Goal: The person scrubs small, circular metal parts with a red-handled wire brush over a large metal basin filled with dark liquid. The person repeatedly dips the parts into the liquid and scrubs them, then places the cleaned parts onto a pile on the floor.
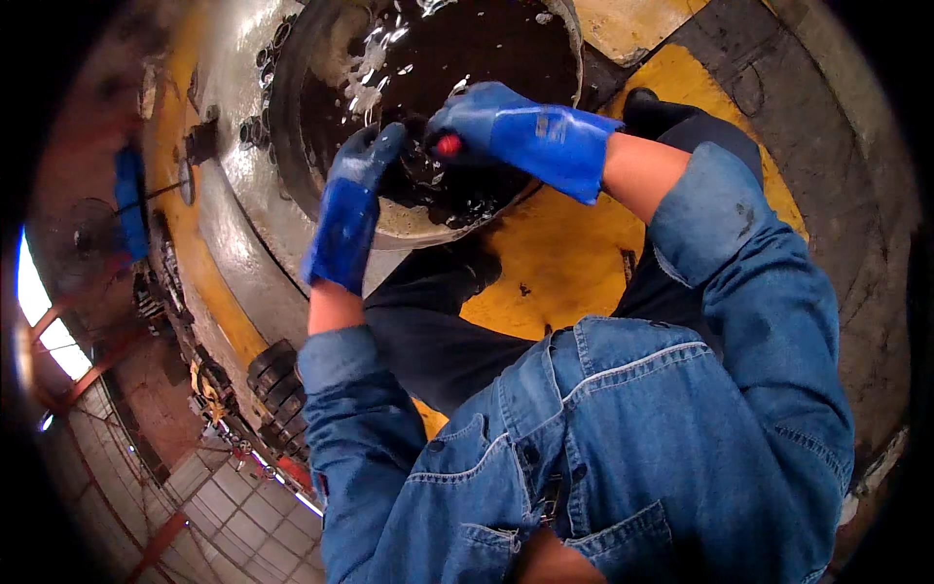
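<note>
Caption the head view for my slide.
Blue-gloved left hand and right hand, the latter holding something red, over a round tub of dark liquid.

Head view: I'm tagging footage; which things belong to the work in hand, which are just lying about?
Apparently in use: left hand, right hand, blue gloves, small red item, basin, dark liquid.

Apparently lying about: small rings beside the basin (unsure), dark ribbed stack, blue object far left.

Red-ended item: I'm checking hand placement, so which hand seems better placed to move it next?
Probably the right: the right hand appears closed around the red-ended item, over the dark liquid. The left hand is close by, but its hold is unclear.
</note>
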The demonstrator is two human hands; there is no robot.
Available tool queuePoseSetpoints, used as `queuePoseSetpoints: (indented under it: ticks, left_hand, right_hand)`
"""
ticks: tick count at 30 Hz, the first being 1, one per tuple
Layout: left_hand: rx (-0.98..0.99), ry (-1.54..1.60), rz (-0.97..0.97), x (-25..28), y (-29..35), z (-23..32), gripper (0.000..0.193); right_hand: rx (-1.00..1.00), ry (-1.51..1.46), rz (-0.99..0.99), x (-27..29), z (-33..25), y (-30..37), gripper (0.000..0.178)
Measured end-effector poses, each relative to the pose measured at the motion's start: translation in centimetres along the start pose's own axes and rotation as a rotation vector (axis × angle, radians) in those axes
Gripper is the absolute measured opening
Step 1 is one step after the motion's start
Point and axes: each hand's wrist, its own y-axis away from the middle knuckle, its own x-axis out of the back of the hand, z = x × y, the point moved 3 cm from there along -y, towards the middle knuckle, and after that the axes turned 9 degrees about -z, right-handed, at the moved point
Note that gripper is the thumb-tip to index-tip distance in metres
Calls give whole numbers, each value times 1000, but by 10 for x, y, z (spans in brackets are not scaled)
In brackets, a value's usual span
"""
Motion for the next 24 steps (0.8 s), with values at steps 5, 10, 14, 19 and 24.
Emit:
queuePoseSetpoints:
  ticks: [5, 10, 14, 19, 24]
  left_hand:
    - [381, -88, -263, 19, -39, 19, 39]
    - [269, 3, -366, 15, -47, -3, 39]
    - [139, -72, -511, 9, -51, -21, 48]
    - [83, -48, -342, 17, -44, -28, 54]
    - [41, 12, -57, 18, -4, -43, 61]
  right_hand:
    - [-124, -535, 127, 3, 8, 5, 32]
    - [-188, -1267, -32, 38, -19, 65, 38]
    - [-308, -1317, -235, 4, -9, 54, 37]
    - [-247, -300, -171, -21, -7, 11, 30]
    - [-56, -149, -67, -32, -5, 16, 25]
